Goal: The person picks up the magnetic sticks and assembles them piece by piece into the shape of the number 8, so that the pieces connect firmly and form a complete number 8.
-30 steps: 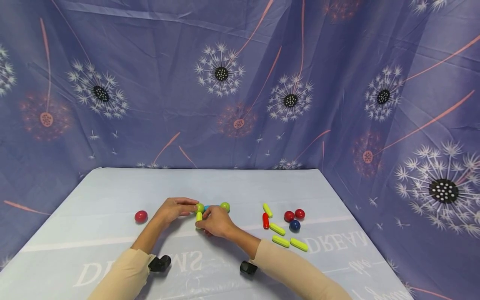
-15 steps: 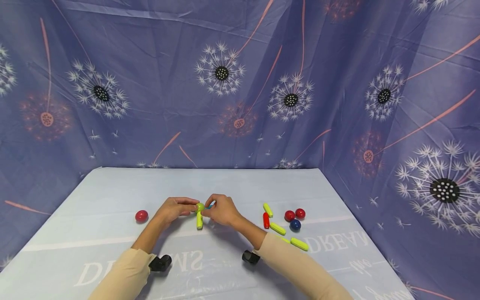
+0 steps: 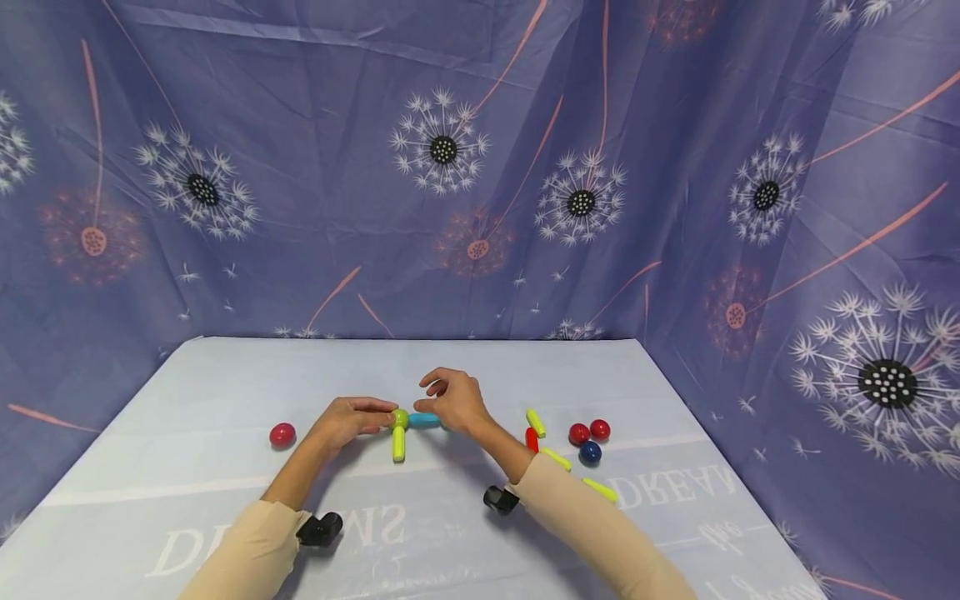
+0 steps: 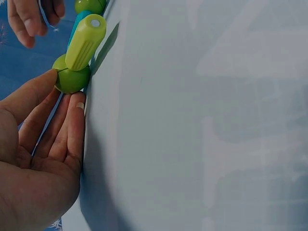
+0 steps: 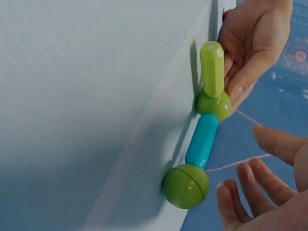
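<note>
My left hand (image 3: 352, 418) holds a green ball (image 3: 401, 418) between thumb and fingers at the middle of the table. A yellow-green rod (image 3: 398, 444) is joined to that ball and points toward me, a round metal-looking spot on its free end (image 4: 95, 23). From the ball's right side runs a blue rod (image 3: 424, 420), with another green ball (image 5: 186, 186) at its far end, which my hand covers in the head view. Just above the blue rod hovers my right hand (image 3: 459, 403), fingers loosely spread and nothing in them.
A red ball (image 3: 282, 434) lies to the left. On the right are several yellow-green rods (image 3: 599, 489), a red rod (image 3: 532, 439), two red balls (image 3: 578, 433) and a dark blue ball (image 3: 590, 452). A patterned cloth (image 3: 337, 167) hangs behind the table.
My right hand has left the yellow-green rod, moved right and up past the blue rod, and its fingers have spread. The left hand keeps its place on the green ball.
</note>
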{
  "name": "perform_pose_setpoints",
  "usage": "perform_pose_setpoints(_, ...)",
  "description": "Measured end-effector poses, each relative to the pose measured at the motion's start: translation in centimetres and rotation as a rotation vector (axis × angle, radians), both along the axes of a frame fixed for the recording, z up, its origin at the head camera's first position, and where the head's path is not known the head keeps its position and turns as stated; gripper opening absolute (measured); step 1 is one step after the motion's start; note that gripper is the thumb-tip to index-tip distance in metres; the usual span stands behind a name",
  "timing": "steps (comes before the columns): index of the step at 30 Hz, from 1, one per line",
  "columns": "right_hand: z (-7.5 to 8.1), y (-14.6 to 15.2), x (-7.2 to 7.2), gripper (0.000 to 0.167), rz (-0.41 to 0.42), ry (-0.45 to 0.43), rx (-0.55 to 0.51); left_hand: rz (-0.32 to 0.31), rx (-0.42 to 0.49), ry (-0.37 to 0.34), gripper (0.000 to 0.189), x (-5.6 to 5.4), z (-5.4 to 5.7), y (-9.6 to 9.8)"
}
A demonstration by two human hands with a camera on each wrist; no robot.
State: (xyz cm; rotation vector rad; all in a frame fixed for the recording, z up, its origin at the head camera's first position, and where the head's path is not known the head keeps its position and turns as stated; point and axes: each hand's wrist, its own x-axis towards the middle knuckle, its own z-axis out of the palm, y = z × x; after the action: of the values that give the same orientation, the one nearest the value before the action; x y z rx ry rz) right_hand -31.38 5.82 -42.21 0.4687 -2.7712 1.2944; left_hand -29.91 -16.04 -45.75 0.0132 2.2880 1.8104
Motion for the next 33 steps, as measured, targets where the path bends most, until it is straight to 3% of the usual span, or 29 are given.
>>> perform_pose_setpoints(7, -1.1, -0.1, -1.0, 0.039, 0.041, -0.073, 0.050, -0.013, 0.014, 0.003, 0.033, -0.1, -0.1, -0.1)
perform_pose_setpoints(14, -2.1, -0.3, -1.7, 0.038, 0.072, -0.184, 0.060, -0.018, -0.003, -0.001, 0.034, -0.1, 0.0, -0.1)
perform_pose_setpoints(33, -2.7, -1.0, -1.5, 0.021, 0.072, -0.194, 0.077, -0.025, -0.009, -0.012, 0.036, 0.1, 0.4, 0.0)
